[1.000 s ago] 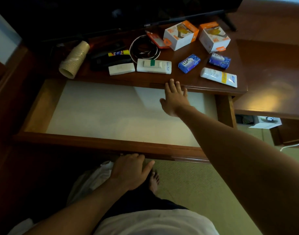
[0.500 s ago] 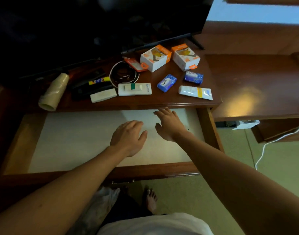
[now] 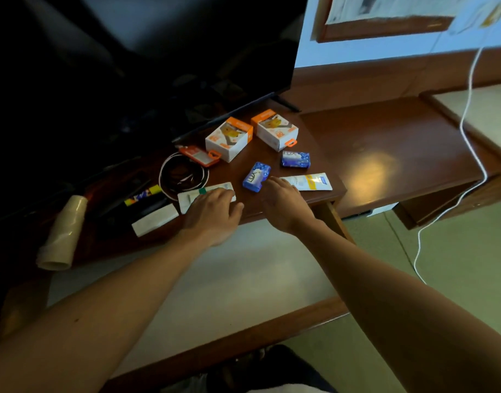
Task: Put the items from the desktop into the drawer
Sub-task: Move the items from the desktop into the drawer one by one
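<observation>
Two hands reach flat-fingered: left hand (image 3: 212,207) on the crosswise white box (image 3: 187,197), right hand (image 3: 283,204) at the tube (image 3: 307,182).

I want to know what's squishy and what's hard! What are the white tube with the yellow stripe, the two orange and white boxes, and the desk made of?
The white tube looks like soft plastic: smooth, with a flat crimped end. The two orange and white boxes look like printed cardboard, with sharp folded edges. The desk looks like varnished wood: reddish brown, and glossy enough to mirror the light.
</observation>
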`<state>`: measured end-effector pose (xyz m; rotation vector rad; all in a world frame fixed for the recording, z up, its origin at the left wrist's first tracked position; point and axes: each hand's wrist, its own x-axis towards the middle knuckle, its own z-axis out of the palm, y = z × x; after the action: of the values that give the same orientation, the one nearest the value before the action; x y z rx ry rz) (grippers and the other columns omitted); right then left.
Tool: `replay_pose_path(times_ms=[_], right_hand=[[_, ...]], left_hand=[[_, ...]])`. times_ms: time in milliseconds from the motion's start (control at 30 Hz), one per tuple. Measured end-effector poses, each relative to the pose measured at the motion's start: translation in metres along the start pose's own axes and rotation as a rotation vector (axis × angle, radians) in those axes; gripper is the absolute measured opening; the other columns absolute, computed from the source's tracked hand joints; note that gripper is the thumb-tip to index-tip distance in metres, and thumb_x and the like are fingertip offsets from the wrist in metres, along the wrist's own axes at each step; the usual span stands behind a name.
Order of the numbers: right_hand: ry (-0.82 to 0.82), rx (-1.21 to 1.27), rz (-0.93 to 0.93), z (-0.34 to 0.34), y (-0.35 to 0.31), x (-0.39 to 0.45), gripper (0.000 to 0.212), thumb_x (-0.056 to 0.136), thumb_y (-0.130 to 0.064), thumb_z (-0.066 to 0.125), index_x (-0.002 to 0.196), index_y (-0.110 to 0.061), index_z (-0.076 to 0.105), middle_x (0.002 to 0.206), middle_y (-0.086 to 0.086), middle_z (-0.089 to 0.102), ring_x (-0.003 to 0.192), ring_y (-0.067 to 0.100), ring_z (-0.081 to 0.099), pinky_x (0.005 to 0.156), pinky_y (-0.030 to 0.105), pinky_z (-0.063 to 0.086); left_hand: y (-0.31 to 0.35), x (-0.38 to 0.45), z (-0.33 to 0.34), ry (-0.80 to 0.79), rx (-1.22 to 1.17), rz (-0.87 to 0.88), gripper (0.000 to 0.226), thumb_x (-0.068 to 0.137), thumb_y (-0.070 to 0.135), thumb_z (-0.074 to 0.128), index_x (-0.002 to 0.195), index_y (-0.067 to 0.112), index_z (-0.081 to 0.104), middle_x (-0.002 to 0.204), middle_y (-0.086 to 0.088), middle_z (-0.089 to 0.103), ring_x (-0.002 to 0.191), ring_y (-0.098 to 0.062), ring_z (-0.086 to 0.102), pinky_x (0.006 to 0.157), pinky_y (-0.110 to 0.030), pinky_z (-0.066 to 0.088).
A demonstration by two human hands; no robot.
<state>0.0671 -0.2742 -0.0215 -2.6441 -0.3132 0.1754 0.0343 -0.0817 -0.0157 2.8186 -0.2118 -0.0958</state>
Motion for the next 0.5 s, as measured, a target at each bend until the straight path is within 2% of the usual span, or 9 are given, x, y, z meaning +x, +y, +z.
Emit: replay_pose_path(times_ms=[100,167,300,367,500], right_hand=[[0.017,0.029,0.048,-0.010,0.002,0.012,0.053,0.093,-0.026,0.055,0.144,-0.014,0.047,0.151,0.010,0.045,0.140,0.032,0.037,0.112,0.054,0.036],[0.055,0.020,0.058,-0.018,0.006,0.025,0.053,0.093,-0.023,0.057,0.144,-0.011,0.047,0.149,0.012,0.047,0.138,0.032,0.040,0.112,0.051,0.037],[0.121,-0.007,0.077,-0.036,0.018,0.062,0.037,0.092,-0.023,0.051,0.128,-0.015,0.057,0.130,0.008,0.058,0.117,0.031,0.055,0.094,0.046,0.049],[0.144,-0.014,0.083,-0.047,0.026,0.084,0.039,0.093,-0.026,0.050,0.129,-0.014,0.056,0.128,0.009,0.058,0.115,0.032,0.056,0.089,0.044,0.051],[0.142,-0.131,0.105,-0.064,0.048,0.136,0.052,0.092,-0.045,0.054,0.135,-0.016,0.051,0.139,0.009,0.053,0.122,0.035,0.049,0.093,0.046,0.046]], left_hand=[[0.001,0.018,-0.005,0.023,-0.044,0.019,0.045,0.101,0.044,0.046,0.133,0.014,0.056,0.138,-0.005,0.057,0.126,-0.026,0.052,0.101,-0.040,0.044],[0.002,0.034,-0.007,0.032,-0.042,0.031,0.042,0.101,0.044,0.046,0.130,0.015,0.057,0.134,-0.004,0.058,0.122,-0.025,0.054,0.097,-0.039,0.046],[0.006,0.080,-0.015,0.031,-0.009,0.007,0.046,0.100,0.046,0.046,0.137,0.019,0.053,0.139,-0.004,0.055,0.127,-0.025,0.051,0.102,-0.041,0.044],[0.009,0.105,-0.018,0.050,0.012,-0.002,0.044,0.099,0.044,0.049,0.136,0.020,0.052,0.138,-0.004,0.056,0.125,-0.027,0.052,0.101,-0.043,0.044],[0.018,0.161,-0.024,0.068,0.076,-0.053,0.047,0.096,0.041,0.052,0.138,0.020,0.049,0.141,-0.005,0.053,0.127,-0.031,0.049,0.102,-0.046,0.041]])
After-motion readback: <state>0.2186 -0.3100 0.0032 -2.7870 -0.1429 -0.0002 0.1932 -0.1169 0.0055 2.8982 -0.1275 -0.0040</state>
